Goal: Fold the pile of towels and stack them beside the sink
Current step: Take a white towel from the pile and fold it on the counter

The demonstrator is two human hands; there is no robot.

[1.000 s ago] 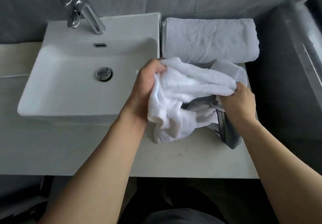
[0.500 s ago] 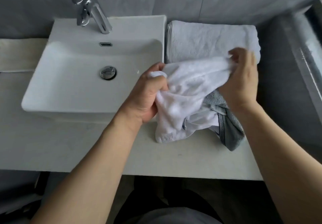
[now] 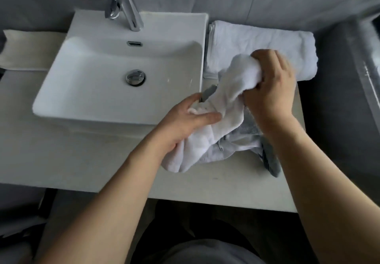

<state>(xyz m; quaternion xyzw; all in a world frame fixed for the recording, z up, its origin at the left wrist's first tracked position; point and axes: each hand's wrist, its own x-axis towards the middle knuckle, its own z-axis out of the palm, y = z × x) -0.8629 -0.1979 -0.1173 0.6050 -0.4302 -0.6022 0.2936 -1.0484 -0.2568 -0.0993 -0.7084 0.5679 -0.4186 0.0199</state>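
Note:
A crumpled white towel hangs between my hands over the counter, right of the sink. My right hand grips its upper end in a fist, above the folded towel. My left hand pinches a lower edge between thumb and fingers, near the sink's front right corner. Under the white towel lies a grey towel with a striped edge, partly hidden. A folded white towel lies at the back of the counter against the sink's right side.
The white counter ends in a front edge close to my body and a right edge beside a dark grey wall. A chrome tap stands behind the basin. A beige cloth lies left of the sink.
My left hand dropped lower along the white towel and now pinches its edge. My right hand stays raised over the folded towel, bunching the towel's upper end in its fist.

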